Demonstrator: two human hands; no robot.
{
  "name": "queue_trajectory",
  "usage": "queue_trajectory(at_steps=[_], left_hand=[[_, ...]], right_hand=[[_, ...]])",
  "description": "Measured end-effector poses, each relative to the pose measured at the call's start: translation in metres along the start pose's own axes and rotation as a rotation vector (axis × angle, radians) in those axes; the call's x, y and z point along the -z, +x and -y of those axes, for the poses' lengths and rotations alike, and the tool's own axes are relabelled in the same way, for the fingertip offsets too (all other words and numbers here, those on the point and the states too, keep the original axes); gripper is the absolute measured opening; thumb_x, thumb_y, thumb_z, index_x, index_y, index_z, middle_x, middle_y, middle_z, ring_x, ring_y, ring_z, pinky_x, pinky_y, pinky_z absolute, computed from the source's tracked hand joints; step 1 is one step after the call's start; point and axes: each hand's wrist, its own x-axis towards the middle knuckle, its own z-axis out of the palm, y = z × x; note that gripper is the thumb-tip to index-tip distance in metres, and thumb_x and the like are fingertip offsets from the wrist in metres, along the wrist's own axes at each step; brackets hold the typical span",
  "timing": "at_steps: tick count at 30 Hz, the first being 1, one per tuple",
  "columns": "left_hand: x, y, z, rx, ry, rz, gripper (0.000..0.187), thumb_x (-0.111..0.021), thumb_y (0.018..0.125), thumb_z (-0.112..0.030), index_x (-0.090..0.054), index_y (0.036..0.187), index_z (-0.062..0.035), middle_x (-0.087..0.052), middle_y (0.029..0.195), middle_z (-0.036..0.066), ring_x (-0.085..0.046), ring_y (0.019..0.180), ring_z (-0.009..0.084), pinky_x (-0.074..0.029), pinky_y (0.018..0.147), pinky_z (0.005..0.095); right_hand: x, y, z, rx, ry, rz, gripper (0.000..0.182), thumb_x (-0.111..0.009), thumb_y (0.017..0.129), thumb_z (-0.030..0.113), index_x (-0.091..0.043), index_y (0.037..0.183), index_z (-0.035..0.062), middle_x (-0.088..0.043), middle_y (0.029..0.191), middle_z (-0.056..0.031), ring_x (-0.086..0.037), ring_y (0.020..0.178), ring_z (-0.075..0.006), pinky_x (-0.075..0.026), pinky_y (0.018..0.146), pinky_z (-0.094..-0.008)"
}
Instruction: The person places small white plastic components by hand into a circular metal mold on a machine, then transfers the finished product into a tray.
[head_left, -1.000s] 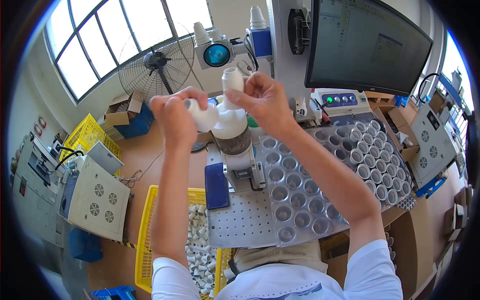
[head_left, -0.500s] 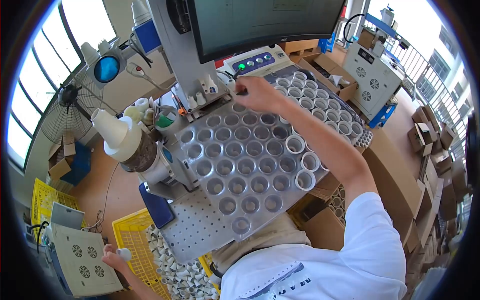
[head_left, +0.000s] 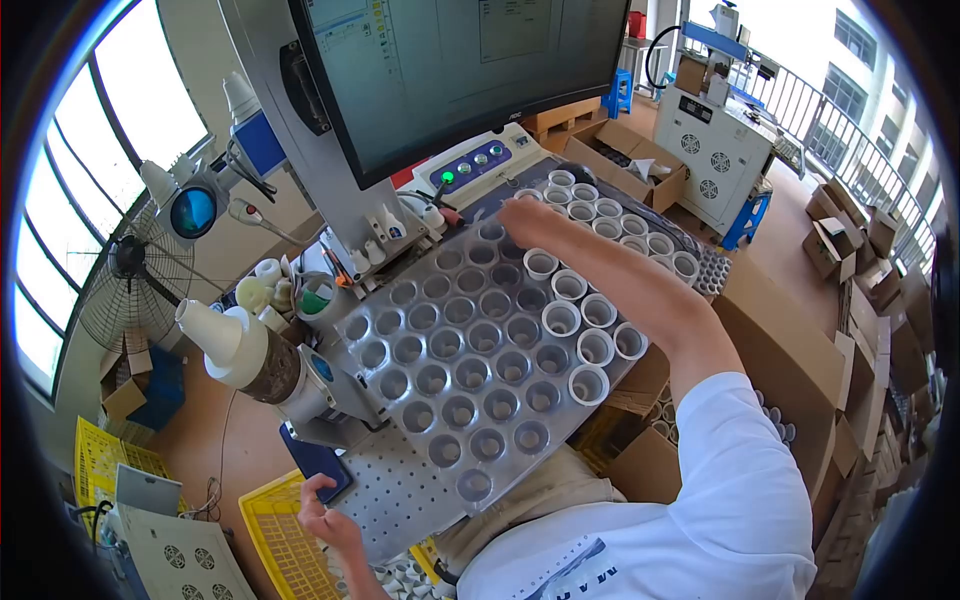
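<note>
My right hand point(head_left: 526, 221) is closed over the far corner of the clear plastic tray point(head_left: 408, 380), close beside the white cups point(head_left: 607, 228). Its fingertips are hidden, so I cannot tell what they hold. The tray has rows of round wells and lies slanted on the work surface. Several white ring-rimmed cups point(head_left: 589, 384) stand along its right side. Low on the left, my left hand point(head_left: 330, 518) shows its fingers loosely bent and apart, with nothing visible in them. It is just below a dark blue phone point(head_left: 318, 466) and beside the perforated metal plate point(head_left: 395, 492).
A monitor point(head_left: 470, 75) and a control box with a lit green button point(head_left: 478, 163) stand behind the tray. To the left, a machine bears a white cone point(head_left: 225, 342). A yellow basket point(head_left: 270, 515) holds small white parts below. Cardboard boxes point(head_left: 775, 340) stand on the right.
My left hand has come up and right to the metal plate; the white piece it held no longer shows. My right hand has shifted toward the white cups. The whole view has shifted.
</note>
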Motion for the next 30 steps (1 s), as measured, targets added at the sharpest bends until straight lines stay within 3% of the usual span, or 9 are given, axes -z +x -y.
queue_trajectory(at_steps=[5, 7, 9, 11, 13, 16, 19, 30], left_hand=[[-0.029, -0.014, -0.027, 0.079, -0.072, 0.218, 0.028, -0.041, 0.063, -0.012, -0.058, 0.077, 0.0063, -0.062, 0.078, 0.017, -0.059, 0.074, 0.0311, -0.048, 0.077, 0.0363], [-0.034, -0.029, -0.015, 0.097, -0.095, 0.239, 0.028, -0.041, 0.063, -0.011, -0.058, 0.077, 0.0059, -0.061, 0.077, 0.017, -0.059, 0.073, 0.0308, -0.048, 0.077, 0.0354], [-0.038, -0.036, -0.016, 0.161, -0.062, 0.304, 0.029, -0.041, 0.063, -0.011, -0.059, 0.078, 0.0056, -0.061, 0.076, 0.017, -0.059, 0.073, 0.031, -0.048, 0.077, 0.035], [-0.039, -0.035, -0.018, 0.185, -0.051, 0.31, 0.029, -0.04, 0.063, -0.01, -0.059, 0.079, 0.0058, -0.061, 0.076, 0.017, -0.059, 0.073, 0.0312, -0.048, 0.077, 0.035], [-0.039, -0.033, -0.018, 0.206, -0.032, 0.306, 0.029, -0.04, 0.062, -0.008, -0.059, 0.079, 0.006, -0.061, 0.076, 0.017, -0.059, 0.073, 0.0315, -0.048, 0.076, 0.0351], [-0.041, -0.034, -0.017, 0.198, -0.031, 0.284, 0.028, -0.039, 0.061, -0.005, -0.059, 0.077, 0.006, -0.061, 0.075, 0.017, -0.059, 0.072, 0.0317, -0.048, 0.076, 0.0344], [-0.04, -0.034, -0.015, 0.229, -0.073, 0.256, 0.026, -0.039, 0.059, -0.002, -0.058, 0.074, 0.0068, -0.061, 0.073, 0.017, -0.059, 0.071, 0.0316, -0.048, 0.076, 0.0335], [-0.042, -0.031, -0.015, 0.258, -0.068, 0.274, 0.025, -0.041, 0.062, -0.008, -0.058, 0.072, 0.0064, -0.063, 0.074, 0.014, -0.061, 0.074, 0.0258, -0.048, 0.076, 0.0317]], right_hand=[[0.034, -0.024, 0.017, -0.032, -0.025, 0.029, 0.025, -0.07, 0.082, 0.01, -0.074, 0.106, 0.0037, -0.067, 0.116, -0.0199, -0.065, 0.11, -0.0386, -0.057, 0.085, -0.0422], [0.051, -0.037, 0.036, -0.05, -0.073, -0.139, 0.042, -0.072, 0.079, 0.009, -0.068, 0.12, 0.0015, -0.064, 0.116, -0.0226, -0.065, 0.105, -0.0388, -0.057, 0.085, -0.0415], [0.056, -0.039, 0.061, 0.108, 0.119, -0.251, 0.05, -0.073, 0.074, 0.009, -0.062, 0.122, -0.0025, -0.062, 0.111, -0.0249, -0.065, 0.099, -0.0406, -0.056, 0.084, -0.0423], [0.05, -0.033, 0.092, 0.291, 0.477, -0.364, 0.053, -0.074, 0.07, 0.01, -0.056, 0.118, -0.0035, -0.061, 0.106, -0.0247, -0.062, 0.095, -0.0409, -0.053, 0.083, -0.043], [0.057, -0.035, 0.12, 0.415, 0.872, -0.213, 0.042, -0.073, 0.069, 0.012, -0.054, 0.104, -0.0023, -0.06, 0.102, -0.0231, -0.061, 0.095, -0.0397, -0.051, 0.084, -0.0439], [0.045, -0.029, 0.15, 0.422, 1.005, -0.247, 0.043, -0.072, 0.068, 0.014, -0.049, 0.101, 0.0005, -0.058, 0.098, -0.0188, -0.058, 0.095, -0.0374, -0.047, 0.084, -0.0429], [0.028, -0.026, 0.163, 0.462, 1.013, -0.357, 0.039, -0.073, 0.069, 0.014, -0.046, 0.094, 0.0023, -0.057, 0.095, -0.0176, -0.057, 0.093, -0.037, -0.047, 0.082, -0.0429], [0.021, -0.038, 0.158, 0.501, 0.992, -0.366, 0.033, -0.074, 0.071, 0.02, -0.048, 0.082, 0.0034, -0.057, 0.084, -0.0167, -0.058, 0.086, -0.038, -0.046, 0.076, -0.0455]])
